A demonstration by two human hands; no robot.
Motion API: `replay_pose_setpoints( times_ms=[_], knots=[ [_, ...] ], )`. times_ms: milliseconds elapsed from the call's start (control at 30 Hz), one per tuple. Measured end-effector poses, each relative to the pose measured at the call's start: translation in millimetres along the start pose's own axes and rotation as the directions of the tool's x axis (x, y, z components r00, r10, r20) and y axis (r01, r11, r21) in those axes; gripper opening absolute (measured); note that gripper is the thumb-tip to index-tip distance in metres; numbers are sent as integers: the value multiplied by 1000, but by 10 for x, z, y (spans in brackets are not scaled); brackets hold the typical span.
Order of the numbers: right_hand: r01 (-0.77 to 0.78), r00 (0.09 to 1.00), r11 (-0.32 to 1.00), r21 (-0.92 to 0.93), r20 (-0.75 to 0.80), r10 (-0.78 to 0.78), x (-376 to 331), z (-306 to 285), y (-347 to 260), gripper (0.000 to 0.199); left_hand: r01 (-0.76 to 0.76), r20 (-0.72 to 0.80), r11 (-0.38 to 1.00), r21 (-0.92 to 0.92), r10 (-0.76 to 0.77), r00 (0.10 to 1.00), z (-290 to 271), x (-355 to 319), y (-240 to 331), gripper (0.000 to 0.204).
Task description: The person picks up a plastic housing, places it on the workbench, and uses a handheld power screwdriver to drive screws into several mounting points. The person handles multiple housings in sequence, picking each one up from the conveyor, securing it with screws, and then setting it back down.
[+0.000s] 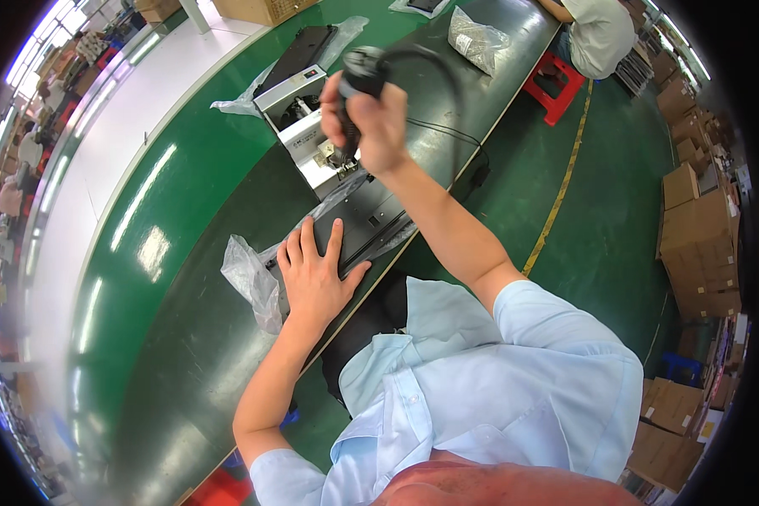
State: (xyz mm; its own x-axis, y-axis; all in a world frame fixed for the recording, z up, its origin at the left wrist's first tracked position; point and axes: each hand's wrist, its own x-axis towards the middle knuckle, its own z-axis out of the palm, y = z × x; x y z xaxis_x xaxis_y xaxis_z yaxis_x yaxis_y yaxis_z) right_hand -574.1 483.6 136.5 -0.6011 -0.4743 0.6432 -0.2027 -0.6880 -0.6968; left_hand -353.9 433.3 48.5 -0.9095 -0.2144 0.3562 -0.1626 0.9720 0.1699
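My right hand (375, 125) is wrapped round a black electric screwdriver (365, 72), held upright with its tip pointing down; a dark cable curves away from its top. Below it, my left hand (316, 271) lies flat with fingers spread on a black panel (367, 218). Clear plastic wrap (255, 282) sticks out from under the panel on the left. Just beyond the panel stands a white screw feeder (288, 114) with an open front. My right hand partly covers it, and the screwdriver's tip is close to its near end.
On the dark bench (185, 337), another black panel (295, 57) lies on plastic behind the feeder. A clear bag of small parts (474, 40) sits farther along. A seated person (600, 38) is beyond a red stool (555, 84). Cardboard boxes (698, 244) are stacked at right.
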Motion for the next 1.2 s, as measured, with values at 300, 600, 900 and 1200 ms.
replay_pose_setpoints(
  times_ms=[300,600,900,1200],
  knots=[
    [-83,996,994,67,-30,85,-430,-275,-256,58,-2,10,1000,6,2,1000,-16,6,-21,79],
    [-112,990,987,-113,-103,100,-590,-810,-524,58,7,33,1000,4,-7,999,4,16,-9,79],
    [-190,976,981,-24,-113,186,-687,-917,-405,59,23,46,999,39,-25,999,-7,20,-10,79],
    [-174,980,984,-31,-98,170,-726,-955,-450,67,-17,70,1000,5,16,997,-30,22,-26,80]
  ],
)
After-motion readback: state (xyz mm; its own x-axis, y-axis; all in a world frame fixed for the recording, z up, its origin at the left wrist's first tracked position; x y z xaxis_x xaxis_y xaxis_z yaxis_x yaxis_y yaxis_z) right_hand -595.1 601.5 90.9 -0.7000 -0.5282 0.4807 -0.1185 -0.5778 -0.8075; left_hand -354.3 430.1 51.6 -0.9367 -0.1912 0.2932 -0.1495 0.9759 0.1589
